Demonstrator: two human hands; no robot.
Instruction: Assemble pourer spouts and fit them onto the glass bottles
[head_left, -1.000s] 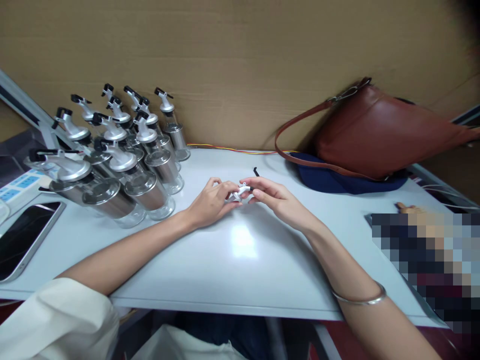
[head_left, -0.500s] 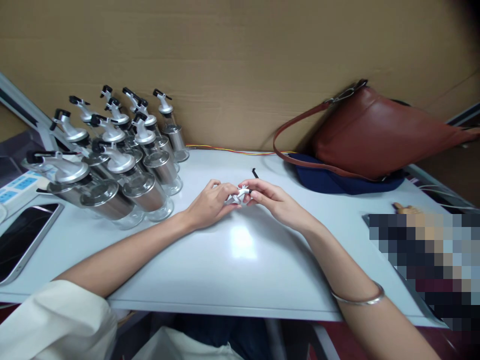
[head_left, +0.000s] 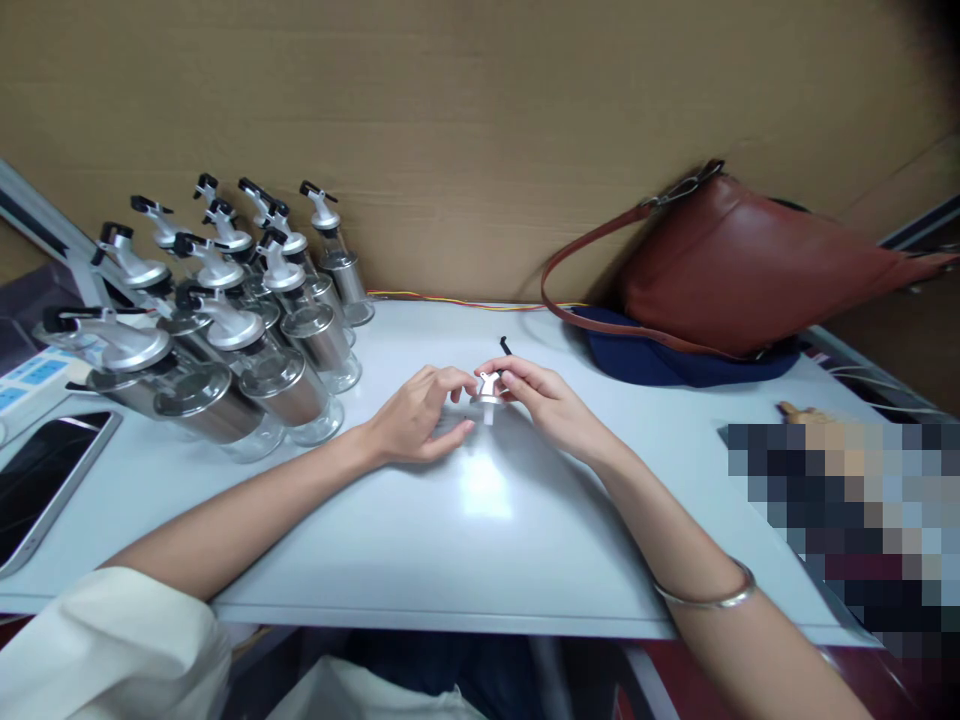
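Note:
Above the middle of the white table, my right hand (head_left: 551,400) pinches a silver pourer top (head_left: 489,393) between thumb and fingers. The top is roughly upright, its round base and a short pale stem pointing down. Just to its left is my left hand (head_left: 427,415), thumb and fingers apart, its fingertips close to the top; whether they touch it I cannot tell. A thin black piece (head_left: 505,346) sticks out behind the right fingers; whether it belongs to the top or lies on the table is unclear.
Several glass-and-steel bottles (head_left: 281,385) with the same kind of pourer stand crowded at the left. A phone (head_left: 56,480) and a power strip (head_left: 37,380) lie at the far left. A brown bag (head_left: 750,270) rests on a navy cap (head_left: 675,358) at the back right.
My left hand has let go of the pourer top and opened, drawing slightly left. The top has turned upright in my right hand, its stem now downward.

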